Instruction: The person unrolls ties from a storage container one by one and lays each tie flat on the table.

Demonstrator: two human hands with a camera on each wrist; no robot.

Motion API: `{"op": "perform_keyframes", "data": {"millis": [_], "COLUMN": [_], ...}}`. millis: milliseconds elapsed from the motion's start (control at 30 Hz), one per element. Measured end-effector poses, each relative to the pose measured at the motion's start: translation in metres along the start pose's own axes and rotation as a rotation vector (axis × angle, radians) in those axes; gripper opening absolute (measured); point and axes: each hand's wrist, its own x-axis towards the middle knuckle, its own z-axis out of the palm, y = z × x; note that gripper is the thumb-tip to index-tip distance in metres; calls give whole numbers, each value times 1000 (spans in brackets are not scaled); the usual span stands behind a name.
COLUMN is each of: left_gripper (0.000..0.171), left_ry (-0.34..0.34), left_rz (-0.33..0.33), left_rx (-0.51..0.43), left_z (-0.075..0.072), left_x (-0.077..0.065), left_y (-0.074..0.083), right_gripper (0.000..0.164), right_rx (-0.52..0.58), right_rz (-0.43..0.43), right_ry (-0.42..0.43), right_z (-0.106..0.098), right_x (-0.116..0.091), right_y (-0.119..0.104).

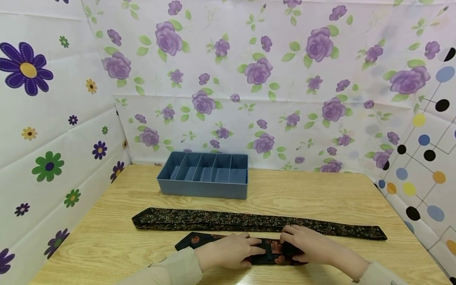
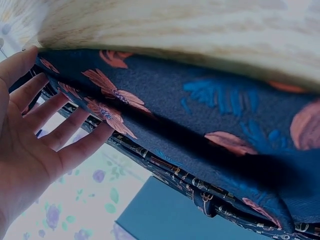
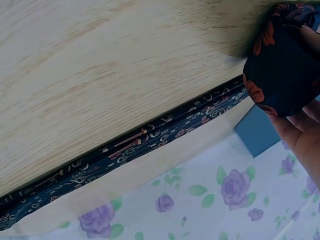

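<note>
A dark necktie with orange-red and blue flowers point(image 1: 276, 247) lies face down near the table's front, its pointed end to the left. My left hand point(image 1: 232, 250) rests across it; in the left wrist view the fingers point(image 2: 75, 127) are extended along the tie's surface. My right hand point(image 1: 308, 244) grips the tie's folded right-hand part; the right wrist view shows this bundle point(image 3: 280, 70) between thumb and fingers. Just beyond lies a second black necktie with a small gold pattern point(image 1: 246, 221), stretched out from left to right, partly covered by my right fingertips.
A blue-grey organizer box point(image 1: 203, 189) with several compartments stands at the back, left of centre. The wood-grain table point(image 1: 313, 194) is bounded by flowered cloth point(image 1: 228, 79) behind and patterned cloth at both sides.
</note>
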Motion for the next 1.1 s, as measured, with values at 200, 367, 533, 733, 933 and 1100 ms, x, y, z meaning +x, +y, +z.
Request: {"op": "perform_keyframes", "data": {"millis": [200,367,533,733,933,1100], "left_gripper": [52,52,52,52,52,52], "left_ry": [-5,-12,-8,-3,-7,-4], "left_rz": [-3,-9,-6,-5,-7,-5], "left_rx": [3,-1,11,28,18,20], "left_z": [1,0,1,2,2,2], "left_x": [0,0,1,1,1,0], "left_y": [0,1,0,1,1,1], "right_gripper": [45,43,41,40,39,41], "right_rx": [-10,-8,-40,-67,-75,-40], "right_rz": [16,29,32,16,-18,-40], "right_ry": [-22,-29,-35,-25,8,40], "right_z": [0,-1,-3,-2,-2,0], "right_x": [-3,-6,-7,-9,-13,-17], "right_y": [3,5,4,5,8,10]}}
